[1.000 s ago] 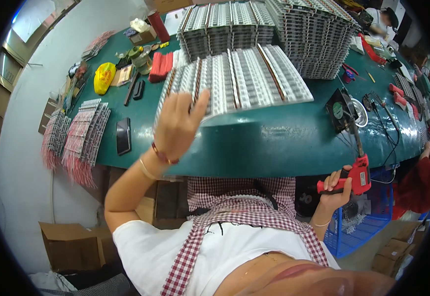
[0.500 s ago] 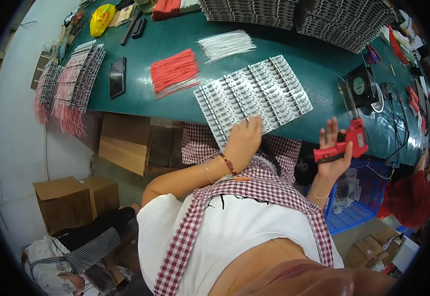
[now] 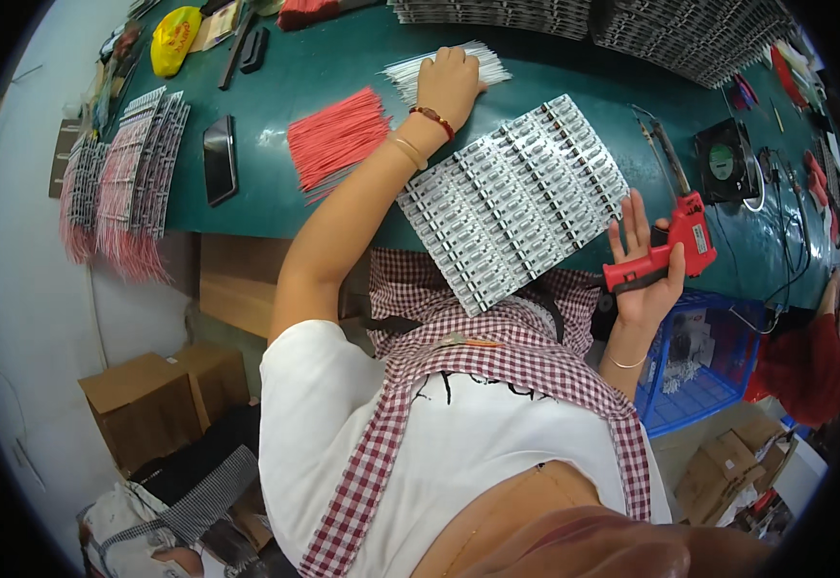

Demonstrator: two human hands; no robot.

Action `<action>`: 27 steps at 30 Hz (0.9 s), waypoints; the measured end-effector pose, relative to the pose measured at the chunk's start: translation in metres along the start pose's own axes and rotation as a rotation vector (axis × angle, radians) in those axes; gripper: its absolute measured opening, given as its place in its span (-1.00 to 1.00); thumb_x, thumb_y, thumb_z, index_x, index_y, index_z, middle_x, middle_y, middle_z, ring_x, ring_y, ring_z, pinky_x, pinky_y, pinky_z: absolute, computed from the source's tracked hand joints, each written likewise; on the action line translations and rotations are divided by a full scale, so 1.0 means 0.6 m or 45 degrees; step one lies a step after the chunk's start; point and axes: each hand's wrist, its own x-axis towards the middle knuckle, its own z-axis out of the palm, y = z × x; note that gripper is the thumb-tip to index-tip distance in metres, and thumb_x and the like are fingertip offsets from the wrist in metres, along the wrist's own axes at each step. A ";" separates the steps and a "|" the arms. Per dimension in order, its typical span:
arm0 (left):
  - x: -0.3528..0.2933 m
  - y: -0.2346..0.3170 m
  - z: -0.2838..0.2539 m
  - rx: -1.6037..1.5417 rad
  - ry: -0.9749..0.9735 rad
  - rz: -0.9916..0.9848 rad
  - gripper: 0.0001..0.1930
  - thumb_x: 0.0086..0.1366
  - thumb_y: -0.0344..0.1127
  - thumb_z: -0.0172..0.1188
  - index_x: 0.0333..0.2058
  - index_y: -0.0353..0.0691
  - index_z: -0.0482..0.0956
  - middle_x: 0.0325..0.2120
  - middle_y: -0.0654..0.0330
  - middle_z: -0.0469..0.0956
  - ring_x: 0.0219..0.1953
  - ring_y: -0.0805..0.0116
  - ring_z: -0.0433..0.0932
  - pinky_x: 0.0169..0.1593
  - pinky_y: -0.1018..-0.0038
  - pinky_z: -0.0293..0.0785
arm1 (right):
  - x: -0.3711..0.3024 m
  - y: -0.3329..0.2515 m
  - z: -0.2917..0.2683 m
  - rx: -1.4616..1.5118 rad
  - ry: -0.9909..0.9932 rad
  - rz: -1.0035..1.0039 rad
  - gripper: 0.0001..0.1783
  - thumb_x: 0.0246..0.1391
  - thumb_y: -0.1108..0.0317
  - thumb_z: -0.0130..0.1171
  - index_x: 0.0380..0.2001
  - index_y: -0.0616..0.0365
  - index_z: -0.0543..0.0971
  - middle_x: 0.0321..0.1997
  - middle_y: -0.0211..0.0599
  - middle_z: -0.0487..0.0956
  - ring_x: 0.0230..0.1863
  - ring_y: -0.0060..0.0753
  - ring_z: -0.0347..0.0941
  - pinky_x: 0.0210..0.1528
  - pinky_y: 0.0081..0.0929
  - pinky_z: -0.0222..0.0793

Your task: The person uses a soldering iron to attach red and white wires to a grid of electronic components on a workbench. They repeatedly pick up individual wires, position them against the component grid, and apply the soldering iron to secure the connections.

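Between your two hands, at the near edge of the green tabletop (image 3: 275, 207), the silvery panel (image 3: 521, 197) lies askew, its near corner jutting past the edge over your checked apron (image 3: 406, 275). Your left hand (image 3: 447, 91) is beyond the panel's far left side, its fingers bent down over the white wires (image 3: 492, 63); you hide their tips from view, so I cannot tell whether they pinch any strands. The red wires (image 3: 338, 135) lie to the left of that forearm, nearer than the white ones. Your right hand (image 3: 645, 306) is just beside the panel's right side, carrying the red soldering gun (image 3: 695, 241) between thumb and palm, with your other fingers stretched out and slightly spread instead of wrapped around the handle. The gun's tip points to the far side, left of the black square box (image 3: 726, 159). Half a second ago your left hand was at the panel's near edge; now it has left the panel and reached across to the white wires. The panel sticks out further toward you than before, and your right hand, still carrying the gun, has come closer to its right side.
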 end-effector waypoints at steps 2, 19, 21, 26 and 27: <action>0.002 0.008 0.013 0.073 0.013 0.011 -0.89 0.13 -0.28 0.18 -0.49 -0.17 0.55 -0.42 0.21 0.48 -0.24 0.23 0.45 -0.22 0.29 0.38 | -0.010 -0.004 -0.001 -0.026 0.028 -0.039 -0.64 0.18 0.12 0.10 -0.08 0.10 0.41 0.39 0.23 0.07 0.44 0.04 -0.04 0.38 0.01 0.01; 0.001 0.040 -0.068 -1.616 0.538 -0.676 -0.76 0.47 -0.33 -0.21 -0.14 -0.38 0.38 -0.51 0.27 0.40 -0.40 0.56 0.39 -0.22 0.60 0.35 | 0.003 0.015 -0.003 -0.337 0.312 0.017 -0.64 0.26 0.09 -0.01 -0.07 0.14 0.42 0.29 0.17 0.27 0.31 -0.07 0.23 0.19 -0.14 0.31; -0.025 0.047 -0.067 -1.608 0.517 -0.641 -0.76 0.48 -0.32 -0.21 -0.13 -0.37 0.36 -0.50 0.26 0.41 -0.41 0.54 0.39 -0.20 0.58 0.37 | 0.003 0.014 -0.002 -0.357 0.313 0.052 -0.63 0.28 0.08 -0.03 -0.07 0.14 0.42 0.28 0.15 0.29 0.27 -0.10 0.28 0.14 -0.19 0.35; -0.052 0.049 -0.076 -1.588 0.418 -0.594 -0.78 0.48 -0.32 -0.18 -0.18 -0.35 0.38 -0.50 0.26 0.39 -0.43 0.51 0.39 -0.21 0.56 0.38 | -0.002 0.006 -0.010 -0.315 0.288 0.128 -0.63 0.29 0.07 -0.05 -0.05 0.14 0.41 0.28 0.13 0.30 0.23 -0.10 0.33 0.09 -0.25 0.37; -0.053 0.046 -0.086 -1.652 0.362 -0.628 -0.79 0.48 -0.32 -0.18 -0.21 -0.34 0.39 -0.50 0.27 0.40 -0.43 0.51 0.39 -0.23 0.57 0.38 | -0.003 0.006 -0.009 -0.334 0.301 0.133 -0.62 0.29 0.07 -0.05 -0.04 0.14 0.40 0.28 0.14 0.29 0.23 -0.08 0.32 0.10 -0.24 0.37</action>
